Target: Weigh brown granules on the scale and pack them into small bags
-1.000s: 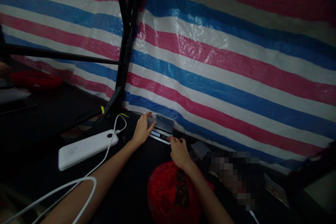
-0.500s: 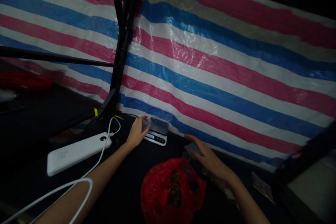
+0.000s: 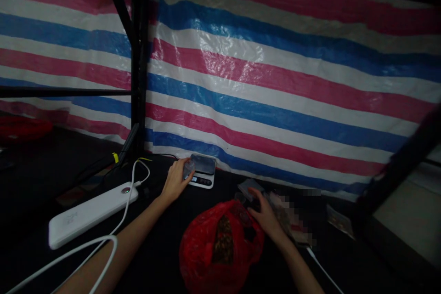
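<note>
My left hand (image 3: 174, 179) is closed round a small clear plastic cup (image 3: 188, 168) at the left edge of a white digital kitchen scale (image 3: 206, 182). The scale has a dark square weighing plate (image 3: 202, 164) and a lit display. My right hand (image 3: 265, 215) is open, thumb and fingers apart, beside the rim of a red plastic bag (image 3: 193, 243). Inside that bag lies a heap of brown, dried-looking bits (image 3: 223, 241), too dark to name. Just past the right fingertips lies a greyish, see-through flat piece (image 3: 250, 186), its kind unclear.
A white power bank (image 3: 91, 213) with a white cable lies on the left of the black surface. A small clear packet (image 3: 339, 221) is at the right. Striped plastic sheeting (image 3: 262, 82) and a black metal post (image 3: 138, 64) stand behind. Another red bag (image 3: 24, 127) is far left.
My right hand has drawn back from the greyish piece, moving nearer the red bag's rim, with fingers spread. My left hand stays by the scale with the cup. The view has shifted slightly.
</note>
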Demonstrator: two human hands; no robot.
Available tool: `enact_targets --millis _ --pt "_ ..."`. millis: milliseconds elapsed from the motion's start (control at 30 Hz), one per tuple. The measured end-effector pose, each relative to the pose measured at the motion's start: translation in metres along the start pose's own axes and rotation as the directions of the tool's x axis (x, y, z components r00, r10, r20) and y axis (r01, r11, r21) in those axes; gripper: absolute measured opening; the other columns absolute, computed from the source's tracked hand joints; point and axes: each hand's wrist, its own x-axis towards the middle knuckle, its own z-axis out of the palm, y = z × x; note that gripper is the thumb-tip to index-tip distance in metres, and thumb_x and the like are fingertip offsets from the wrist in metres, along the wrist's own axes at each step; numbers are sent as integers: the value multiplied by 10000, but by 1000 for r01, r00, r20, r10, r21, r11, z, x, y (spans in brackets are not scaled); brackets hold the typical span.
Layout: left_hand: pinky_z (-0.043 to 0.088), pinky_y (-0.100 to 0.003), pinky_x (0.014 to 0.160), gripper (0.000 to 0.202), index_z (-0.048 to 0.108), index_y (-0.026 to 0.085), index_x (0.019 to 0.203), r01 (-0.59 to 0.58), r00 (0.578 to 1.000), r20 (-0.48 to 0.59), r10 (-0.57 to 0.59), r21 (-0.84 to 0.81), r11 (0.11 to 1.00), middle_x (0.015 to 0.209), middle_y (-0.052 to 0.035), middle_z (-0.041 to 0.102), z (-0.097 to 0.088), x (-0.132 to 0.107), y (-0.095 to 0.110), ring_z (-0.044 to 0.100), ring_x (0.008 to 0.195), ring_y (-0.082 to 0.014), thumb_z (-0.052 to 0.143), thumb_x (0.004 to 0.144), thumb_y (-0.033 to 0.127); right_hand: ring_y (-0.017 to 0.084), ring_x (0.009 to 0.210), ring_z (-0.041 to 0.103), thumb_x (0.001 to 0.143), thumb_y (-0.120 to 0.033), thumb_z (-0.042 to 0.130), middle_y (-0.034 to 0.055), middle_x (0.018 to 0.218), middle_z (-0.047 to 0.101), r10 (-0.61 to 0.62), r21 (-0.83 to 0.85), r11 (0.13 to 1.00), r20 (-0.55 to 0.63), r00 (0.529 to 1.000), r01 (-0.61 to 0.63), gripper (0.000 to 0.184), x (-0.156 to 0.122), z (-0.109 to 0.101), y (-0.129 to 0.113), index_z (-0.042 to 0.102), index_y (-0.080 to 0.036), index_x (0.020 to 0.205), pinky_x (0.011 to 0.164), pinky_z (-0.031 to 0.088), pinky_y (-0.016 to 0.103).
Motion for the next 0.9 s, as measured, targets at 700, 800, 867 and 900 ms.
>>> enact_targets --millis 700,800,867,900 --pt "379 -338 883 504 353 198 1211 207 877 460 138 -621 756 1048 -60 562 29 -1 89 524 979 -196 538 771 359 180 938 568 681 -197 594 33 997 604 -215 14 976 -51 975 216 331 14 -21 -72 482 -218 991 821 435 338" --pt "363 -343 901 508 343 200 1213 255 857 490 160 -673 694 1041 -53 560 26 -5 102 519 983 -189 546 769 342 196 1006 516 711 -169 569 39 1057 560 -327 -234 913 71 942 334 375 11 -32 -88 469 -225 1068 872 394 359" --pt "357 -344 907 504 343 200 1209 274 856 492 160 -693 667 1059 -57 549 24 -6 107 513 992 -186 548 769 336 207 1021 497 734 -156 549 51 1076 545 -385 -371 832 151 911 413 392 8 -38 -97 447 -215 1107 873 385 360" --pt "360 -344 904 505 343 200 1206 282 856 493 158 -700 657 1064 -59 545 24 -6 108 512 992 -186 551 767 336 211 1015 495 749 -150 533 57 1071 545 -413 -432 781 187 892 452 377 7 -40 -102 444 -205 1111 863 387 359"
